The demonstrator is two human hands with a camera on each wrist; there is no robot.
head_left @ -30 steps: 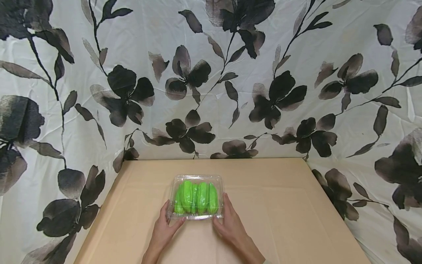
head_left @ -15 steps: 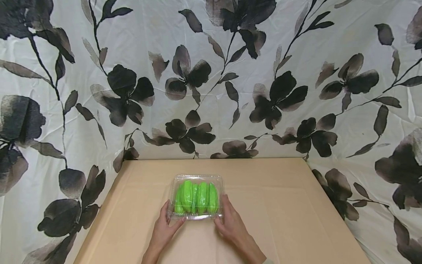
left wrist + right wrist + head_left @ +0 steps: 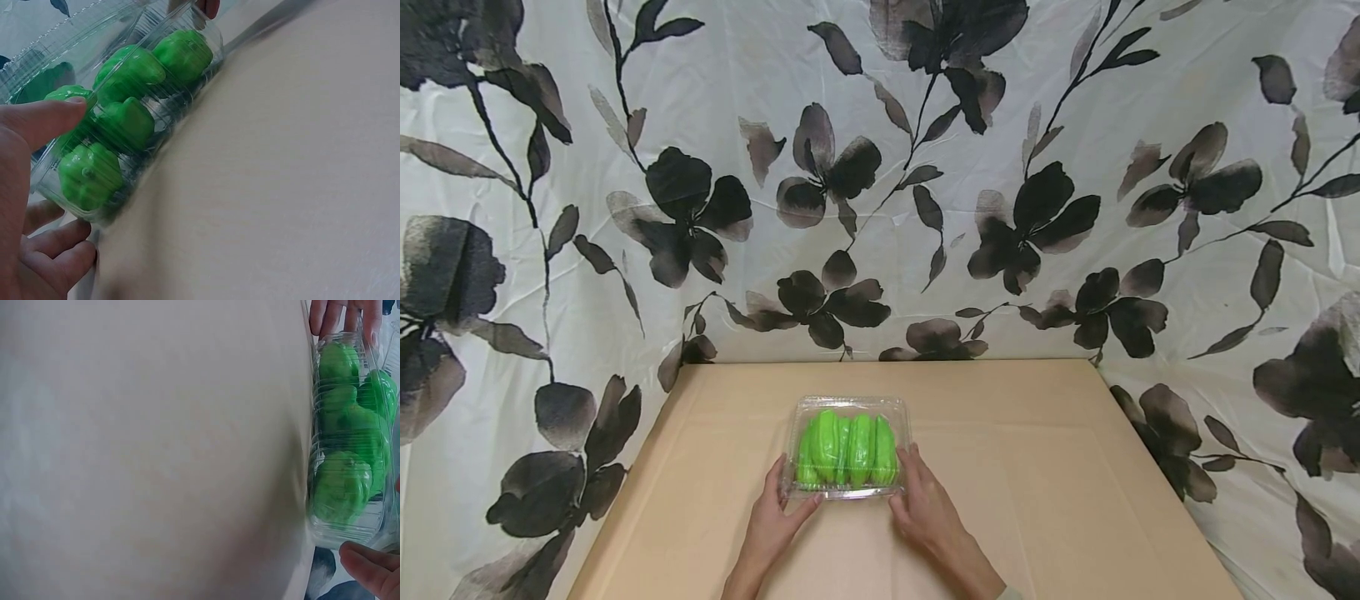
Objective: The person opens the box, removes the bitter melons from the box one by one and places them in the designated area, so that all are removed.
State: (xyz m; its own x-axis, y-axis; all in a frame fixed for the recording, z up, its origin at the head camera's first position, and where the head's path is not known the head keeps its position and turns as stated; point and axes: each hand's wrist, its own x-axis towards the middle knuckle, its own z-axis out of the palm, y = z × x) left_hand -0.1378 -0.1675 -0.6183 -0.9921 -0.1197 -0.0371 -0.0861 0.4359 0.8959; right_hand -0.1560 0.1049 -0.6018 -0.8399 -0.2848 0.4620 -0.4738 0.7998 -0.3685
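A clear plastic clamshell box [image 3: 848,403] lies on the tan table, holding several shiny green lobed pieces that look like peppers [image 3: 90,176]. My left hand [image 3: 772,512] holds the box's left side, with the thumb at the near left corner and the fingers along the side. At the right side, my right hand [image 3: 927,510] holds the near right corner between thumb and fingers. In the right wrist view the box [image 3: 344,534] stands at the right edge, with right-hand fingers [image 3: 369,569] below it and left-hand fingers above. The lid looks shut in the head view.
Around the box spreads the tan tabletop [image 3: 1037,467], its far edge just behind the box. A white cloth [image 3: 925,233] with dark flower prints hangs behind and along both sides of the table.
My right hand has shifted very slightly to the right, its thumb sliding a little along the near corner. The box and my left hand stay in place.
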